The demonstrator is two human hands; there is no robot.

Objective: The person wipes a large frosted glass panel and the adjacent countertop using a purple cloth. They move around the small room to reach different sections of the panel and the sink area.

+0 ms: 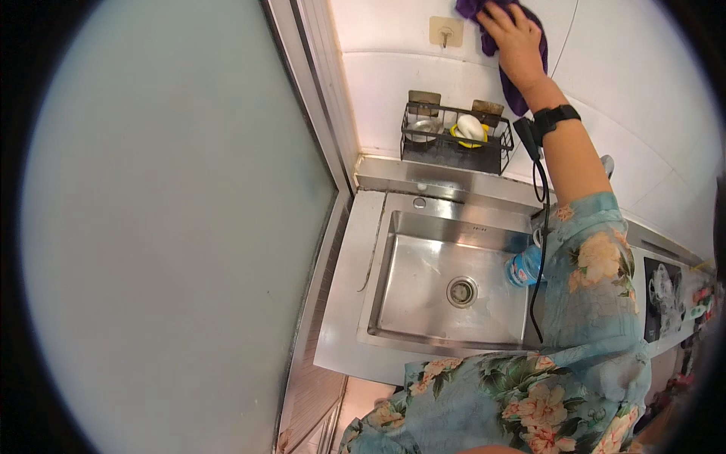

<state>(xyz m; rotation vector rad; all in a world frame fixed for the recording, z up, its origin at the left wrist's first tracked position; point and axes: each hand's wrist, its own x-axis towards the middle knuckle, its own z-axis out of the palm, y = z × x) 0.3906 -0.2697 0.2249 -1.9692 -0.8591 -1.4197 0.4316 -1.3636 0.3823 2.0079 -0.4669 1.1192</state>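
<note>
My right hand [519, 54] is raised against the white wall at the top, its spread, slightly bent fingers on a purple cloth [513, 93] that lies against the wall and hangs down beside the wrist. A black band with a device and a dangling black cable is on that wrist. Left of the cloth, an adhesive wall hook [446, 33] is fixed to the wall. Below them, a black wire rack [454, 153] holds a clear round dish [424, 130] and a white object, perhaps soap, in a yellow holder [469, 131]. My left hand is out of view.
Below the rack sits a stainless steel sink [425, 272], with a blue-labelled plastic bottle [523, 268] at its right side, partly behind the sleeve. A large frosted glass panel [170, 227] in a metal frame fills the left. At far right, a black panel [663, 298] bears a clear plastic bag.
</note>
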